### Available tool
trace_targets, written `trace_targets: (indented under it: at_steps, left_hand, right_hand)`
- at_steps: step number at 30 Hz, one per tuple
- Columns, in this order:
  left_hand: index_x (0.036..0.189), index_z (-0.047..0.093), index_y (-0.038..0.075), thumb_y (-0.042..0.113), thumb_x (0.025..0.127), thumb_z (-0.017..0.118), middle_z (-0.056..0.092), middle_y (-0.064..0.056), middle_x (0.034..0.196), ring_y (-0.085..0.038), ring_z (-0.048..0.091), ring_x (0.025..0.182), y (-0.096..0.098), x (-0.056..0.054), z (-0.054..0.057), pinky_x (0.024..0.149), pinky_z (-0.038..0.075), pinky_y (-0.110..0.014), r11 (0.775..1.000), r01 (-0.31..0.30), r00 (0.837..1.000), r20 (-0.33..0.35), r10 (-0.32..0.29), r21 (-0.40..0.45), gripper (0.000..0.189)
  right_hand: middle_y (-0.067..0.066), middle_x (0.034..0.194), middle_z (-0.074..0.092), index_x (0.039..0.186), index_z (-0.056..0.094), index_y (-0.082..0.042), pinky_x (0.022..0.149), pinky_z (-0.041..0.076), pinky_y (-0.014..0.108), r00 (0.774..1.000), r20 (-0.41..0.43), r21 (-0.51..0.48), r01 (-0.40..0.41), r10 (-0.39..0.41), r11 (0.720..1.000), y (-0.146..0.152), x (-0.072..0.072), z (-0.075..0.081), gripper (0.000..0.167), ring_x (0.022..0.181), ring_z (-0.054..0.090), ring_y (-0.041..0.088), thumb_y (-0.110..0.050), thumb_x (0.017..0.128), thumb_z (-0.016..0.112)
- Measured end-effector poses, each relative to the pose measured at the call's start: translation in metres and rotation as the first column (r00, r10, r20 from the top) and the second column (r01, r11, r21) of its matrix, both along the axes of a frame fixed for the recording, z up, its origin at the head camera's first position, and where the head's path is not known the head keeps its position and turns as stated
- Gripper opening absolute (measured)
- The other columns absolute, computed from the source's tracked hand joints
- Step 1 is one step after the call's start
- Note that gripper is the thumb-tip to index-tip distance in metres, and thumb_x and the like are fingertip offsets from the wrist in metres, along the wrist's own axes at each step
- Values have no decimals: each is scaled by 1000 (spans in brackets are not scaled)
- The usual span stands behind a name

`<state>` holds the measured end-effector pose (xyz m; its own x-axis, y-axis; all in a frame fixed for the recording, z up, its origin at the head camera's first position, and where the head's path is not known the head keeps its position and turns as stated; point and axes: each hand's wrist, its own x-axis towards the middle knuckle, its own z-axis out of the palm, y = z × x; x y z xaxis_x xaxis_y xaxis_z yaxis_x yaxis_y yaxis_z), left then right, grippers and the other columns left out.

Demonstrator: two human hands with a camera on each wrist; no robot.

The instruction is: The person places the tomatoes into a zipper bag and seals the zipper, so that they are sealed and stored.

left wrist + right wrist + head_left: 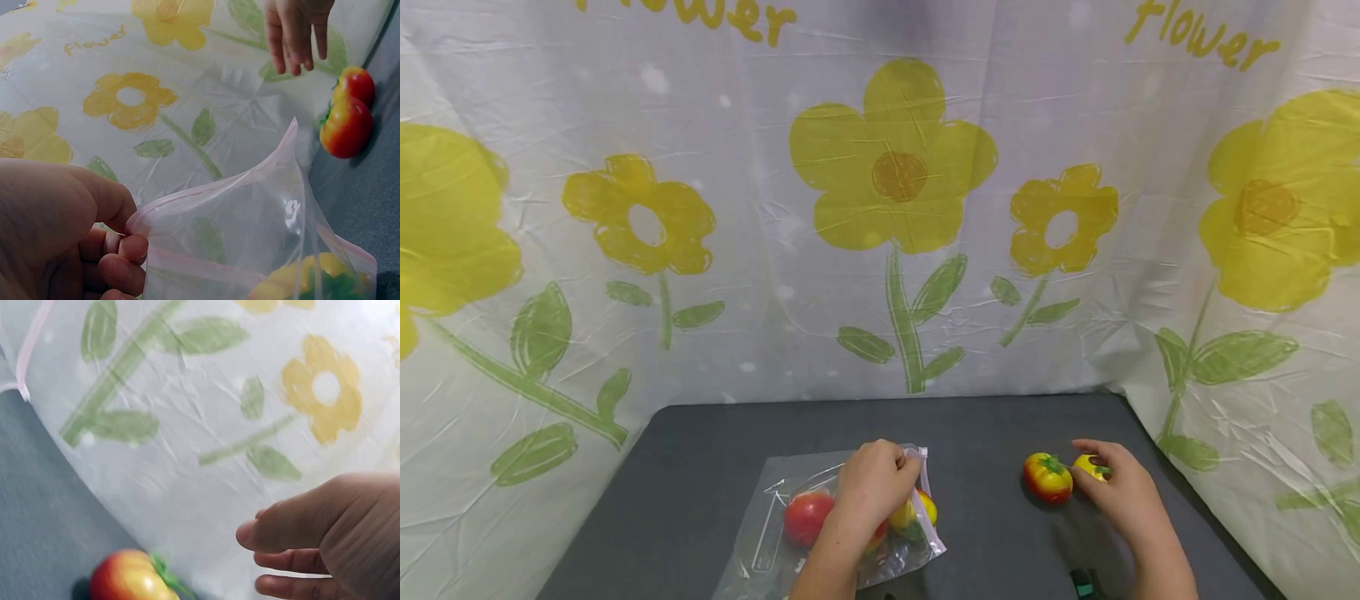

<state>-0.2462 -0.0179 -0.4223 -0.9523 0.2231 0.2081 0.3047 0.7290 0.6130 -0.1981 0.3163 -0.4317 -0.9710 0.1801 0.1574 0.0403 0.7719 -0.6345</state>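
Note:
My left hand (874, 483) pinches the pink-edged mouth of a clear zip bag (219, 200), lifting that edge so the opening gapes. Inside the bag lie a red round fruit (807, 518) and a yellow bell pepper (325, 275) with a green stem. Two red-and-yellow bell peppers sit side by side on the table at the right: the nearer-left pepper (1048, 478) shows fully, while the other pepper (1091, 467) is partly covered by my right hand (1120, 492). That hand hovers over them, fingers loosely extended, holding nothing in the right wrist view.
A dark grey tabletop (700, 442) carries everything. White curtains (760, 333) printed with yellow flowers hang along the back and both sides. A small black-and-green object (1082, 583) shows by the right forearm at the bottom edge.

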Motion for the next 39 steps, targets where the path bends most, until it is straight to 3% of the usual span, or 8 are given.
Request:
trace_targets:
  at_steps: [9, 14, 24, 31, 39]
  left_hand:
    - [51, 46, 13, 28, 93, 61, 38, 4, 47, -11, 38, 39, 1, 1, 3, 41, 28, -25, 1000, -6, 998, 70, 6, 8, 48]
    - [51, 44, 13, 28, 93, 60, 37, 5, 47, -11, 37, 39, 0, 1, 4, 41, 27, -25, 1000, -3, 997, 71, 3, 3, 47]
    - [51, 45, 13, 28, 94, 60, 37, 4, 48, -12, 37, 39, 0, 1, 4, 42, 28, -26, 1000, -4, 996, 84, 4, -2, 47]
    - [52, 45, 13, 28, 94, 60, 37, 4, 48, -12, 38, 39, 1, 2, 4, 41, 28, -26, 1000, -5, 996, 83, 5, 3, 47]
    - [52, 45, 13, 29, 94, 60, 37, 4, 48, -12, 38, 39, 1, 1, 3, 41, 28, -26, 1000, -5, 997, 78, 5, 1, 47]
  right_hand:
    - [40, 131, 46, 132, 58, 9, 99, 36, 68, 992, 6, 127, 121, -123, 985, 29, -4, -18, 50, 120, 47, 55, -15, 90, 70]
    - [46, 134, 39, 137, 49, 12, 101, 33, 71, 984, 89, 119, 141, -152, 983, 42, -7, -33, 60, 123, 40, 61, -21, 91, 71]
    - [45, 127, 47, 139, 39, 16, 96, 38, 68, 974, 150, 68, 159, -167, 985, 51, -13, -66, 73, 113, 50, 57, -35, 96, 69]
    - [45, 127, 48, 140, 39, 14, 96, 38, 67, 977, 119, 49, 175, -179, 983, 50, -14, -68, 71, 111, 51, 56, -34, 96, 68]
    - [42, 125, 51, 141, 42, 11, 94, 40, 66, 977, 77, 42, 194, -196, 980, 47, -13, -58, 70, 108, 53, 52, -35, 95, 69]
